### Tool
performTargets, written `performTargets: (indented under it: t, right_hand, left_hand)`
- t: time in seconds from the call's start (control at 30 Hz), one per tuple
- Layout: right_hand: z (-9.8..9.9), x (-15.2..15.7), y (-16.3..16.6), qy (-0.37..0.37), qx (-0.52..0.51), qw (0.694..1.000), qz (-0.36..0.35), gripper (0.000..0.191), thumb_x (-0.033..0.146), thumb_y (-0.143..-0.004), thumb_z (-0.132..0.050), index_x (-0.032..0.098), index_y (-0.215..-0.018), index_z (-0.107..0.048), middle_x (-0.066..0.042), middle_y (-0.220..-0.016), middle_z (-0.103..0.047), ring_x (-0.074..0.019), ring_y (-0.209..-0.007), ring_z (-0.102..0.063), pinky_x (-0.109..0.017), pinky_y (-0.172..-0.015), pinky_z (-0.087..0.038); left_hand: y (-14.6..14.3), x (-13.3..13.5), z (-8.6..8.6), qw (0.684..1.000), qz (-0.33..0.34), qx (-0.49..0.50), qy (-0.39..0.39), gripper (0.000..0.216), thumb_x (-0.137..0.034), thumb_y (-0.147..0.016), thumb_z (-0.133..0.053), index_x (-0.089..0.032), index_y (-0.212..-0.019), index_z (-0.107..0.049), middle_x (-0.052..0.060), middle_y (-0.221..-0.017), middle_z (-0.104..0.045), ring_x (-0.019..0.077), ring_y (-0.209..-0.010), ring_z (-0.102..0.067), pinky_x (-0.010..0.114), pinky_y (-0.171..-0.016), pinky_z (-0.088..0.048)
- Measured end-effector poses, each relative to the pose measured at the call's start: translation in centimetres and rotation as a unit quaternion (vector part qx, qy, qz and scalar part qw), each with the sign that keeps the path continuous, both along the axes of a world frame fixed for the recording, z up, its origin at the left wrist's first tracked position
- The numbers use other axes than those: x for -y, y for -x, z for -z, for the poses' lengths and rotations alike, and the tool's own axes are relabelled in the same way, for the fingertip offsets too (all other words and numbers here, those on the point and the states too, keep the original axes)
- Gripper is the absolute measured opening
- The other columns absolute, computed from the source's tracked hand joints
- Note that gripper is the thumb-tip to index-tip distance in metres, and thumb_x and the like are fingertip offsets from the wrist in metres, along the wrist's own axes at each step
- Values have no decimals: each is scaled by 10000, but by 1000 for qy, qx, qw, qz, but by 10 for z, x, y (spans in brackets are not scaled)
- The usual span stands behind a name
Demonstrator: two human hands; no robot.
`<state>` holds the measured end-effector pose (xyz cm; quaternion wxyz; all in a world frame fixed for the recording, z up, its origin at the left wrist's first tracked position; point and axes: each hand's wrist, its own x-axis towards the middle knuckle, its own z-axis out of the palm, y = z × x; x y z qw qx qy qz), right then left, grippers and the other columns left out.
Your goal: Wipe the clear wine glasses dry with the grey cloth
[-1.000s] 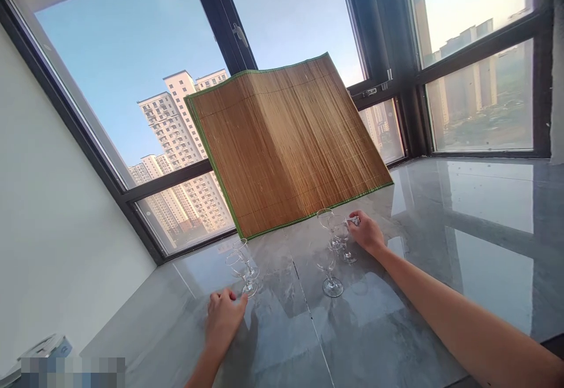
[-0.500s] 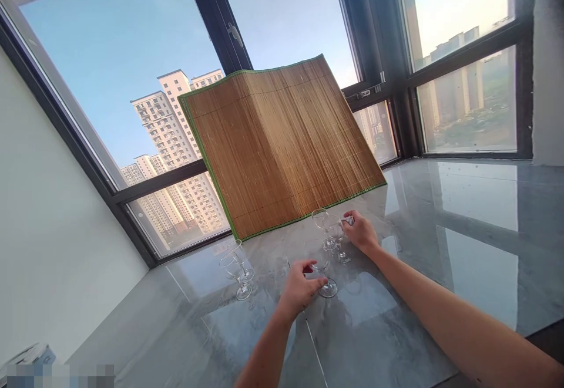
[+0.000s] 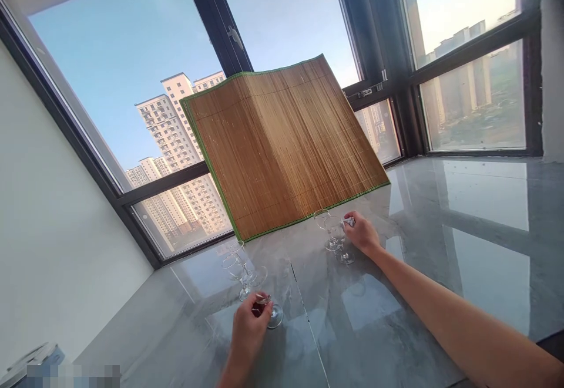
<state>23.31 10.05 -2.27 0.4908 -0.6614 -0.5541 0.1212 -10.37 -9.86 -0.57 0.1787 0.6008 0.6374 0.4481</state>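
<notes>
My left hand (image 3: 252, 321) is closed around a clear stemmed glass (image 3: 275, 316), whose round foot shows at the fingers, low over or on the grey tabletop. Two more stemmed glasses (image 3: 244, 291) stand close together just beyond it, to the left. Farther right, my right hand (image 3: 362, 232) has its fingers pinched on something small and shiny that I cannot make out. Those fingers are right beside the bowl of a stemmed glass (image 3: 346, 255). Behind that one stands another stemmed glass (image 3: 321, 219), partly overlapped by it.
A bamboo mat (image 3: 286, 147) with green edging stands upright behind the glasses, against the window (image 3: 176, 229). The glossy grey marble-like surface (image 3: 361, 341) carries reflections and a dark seam. A partly blurred object (image 3: 37, 358) lies at the lower left corner.
My left hand has moved left and nearer with a stemmed glass, from beside the right pair to beside the left pair. My right hand has stayed nearly still.
</notes>
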Motion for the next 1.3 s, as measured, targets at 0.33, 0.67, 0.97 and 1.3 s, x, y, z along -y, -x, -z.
performTargets:
  t: [0.33, 0.67, 0.97, 1.3]
  right_hand:
    - [-6, 6, 1, 23, -1, 1000, 7, 269, 333, -825, -528, 224, -1042, -644, -78, -857, -698, -228, -778, -609, -274, -607, -321]
    - [-2, 0, 0, 17, -14, 1000, 16, 288, 345, -827, -537, 218, -1057, -657, -75, -864, -701, -224, -780, -620, -271, -597, -328]
    - [-1, 2, 2, 4, -3, 1000, 2, 278, 333, -835, -520, 220, -1056, -644, -61, -818, -692, -208, -742, -600, -263, -606, -333]
    - [-6, 5, 1, 6, 15, 1000, 12, 251, 313, -850, -531, 224, -1059, -639, -66, -843, -715, -219, -783, -646, -271, -623, -347]
  left_hand:
    - [63, 1, -14, 998, -66, 9, 3, 521, -660, -590, -695, -167, -758, -678, 38, -692, -685, 208, -687, -616, 294, -670, -462]
    - [59, 33, -12, 979, -188, -65, 31, 578, -696, -525, -677, -242, -541, -321, -81, -498, -324, 106, -504, -325, 258, -521, -286]
    - [-105, -12, -17, 980, 149, -113, 71, 530, -439, -693, -720, -221, -1165, -619, 101, -1229, -610, 264, -1151, -547, 344, -971, -426]
    - [-184, -137, 1, 978, 164, -117, 59, 644, -579, -728, -696, -172, -1222, -627, 183, -1504, -379, 372, -1379, -352, 495, -1146, -248]
